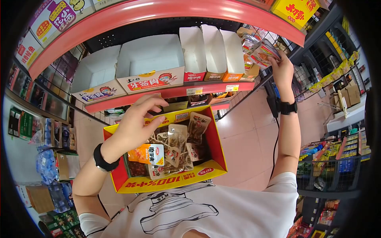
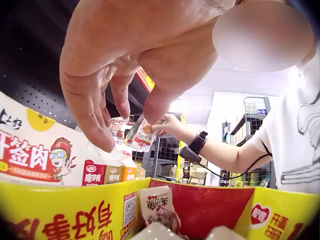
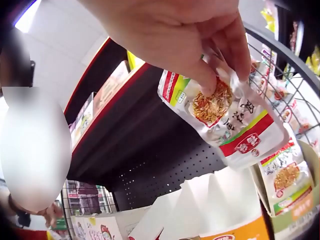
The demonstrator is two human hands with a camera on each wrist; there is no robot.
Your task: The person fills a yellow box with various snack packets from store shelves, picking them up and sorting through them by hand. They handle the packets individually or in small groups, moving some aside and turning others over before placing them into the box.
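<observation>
My right hand (image 1: 282,73) pinches a snack packet (image 3: 245,127) by its upper end, thumb on its front, at the right end of the shelf. The packet is white and red, with a clear window of shredded food. Just beyond, a similar packet (image 3: 286,181) stands in a small open carton. My left hand (image 1: 135,123) hovers over a yellow box (image 1: 216,168), its fingers loosely bent and holding nothing. Inside that box lie several clear packets of brown food (image 1: 176,137) and an orange-and-white packet (image 1: 147,154). The box sits in front of the white shirt.
Open white display cartons (image 1: 151,55) line the red-edged shelf (image 1: 158,94). An upper shelf edge (image 1: 174,18) curves above them. A wire mesh side (image 3: 265,65) borders the right end. Stocked racks (image 1: 333,158) stand at right, and stacked goods (image 1: 59,166) at left.
</observation>
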